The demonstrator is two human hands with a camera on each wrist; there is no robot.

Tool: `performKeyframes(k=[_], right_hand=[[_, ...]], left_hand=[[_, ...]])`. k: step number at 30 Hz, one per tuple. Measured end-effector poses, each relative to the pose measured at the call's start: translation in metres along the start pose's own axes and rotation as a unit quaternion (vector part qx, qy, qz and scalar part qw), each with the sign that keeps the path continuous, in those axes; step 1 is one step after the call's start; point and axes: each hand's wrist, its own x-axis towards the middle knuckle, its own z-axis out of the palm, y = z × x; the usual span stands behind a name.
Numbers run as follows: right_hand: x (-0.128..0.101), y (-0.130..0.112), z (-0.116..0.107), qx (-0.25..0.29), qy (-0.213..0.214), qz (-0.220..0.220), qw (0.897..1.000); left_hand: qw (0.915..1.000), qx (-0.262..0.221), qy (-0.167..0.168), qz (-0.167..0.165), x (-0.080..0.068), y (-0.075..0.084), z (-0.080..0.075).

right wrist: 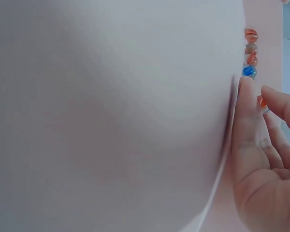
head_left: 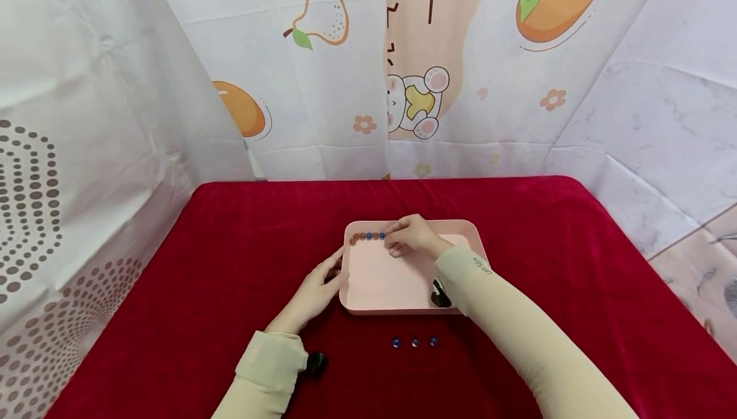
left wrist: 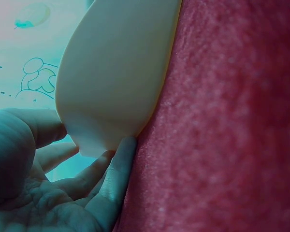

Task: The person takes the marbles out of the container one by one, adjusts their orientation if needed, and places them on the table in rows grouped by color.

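My right hand (head_left: 413,237) reaches into a shallow pink tray (head_left: 391,278) at its back wall. In the right wrist view it pinches an orange-and-clear marble (right wrist: 262,103) between thumb and fingers, one fingertip close to a blue marble (right wrist: 249,71). A row of orange and blue marbles (head_left: 369,236) lies along the back wall from the left corner; its right end is hidden by the hand. My left hand (head_left: 313,288) rests against the tray's left side. Its spread fingertips touch the outer wall (left wrist: 116,87) in the left wrist view.
Three blue marbles (head_left: 415,342) lie spaced out on the red cloth (head_left: 259,246) in front of the tray. A printed curtain (head_left: 322,99) hangs behind the table. Dark wrist devices (head_left: 316,364) show at both cuffs.
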Motion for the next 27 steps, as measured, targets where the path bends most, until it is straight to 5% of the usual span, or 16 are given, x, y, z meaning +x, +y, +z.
performKeyframes(k=[17, 27], right_hand=[[-0.02, -0.022, -0.008, -0.02, -0.002, -0.065, 0.998], [-0.037, -0.035, -0.012, 0.014, -0.016, -0.083, 0.996]], left_hand=[[0.9999, 0.01, 0.003, 0.005, 0.0, 0.0, 0.001], [1.0, 0.008, 0.003, 0.002, -0.001, 0.001, 0.0]])
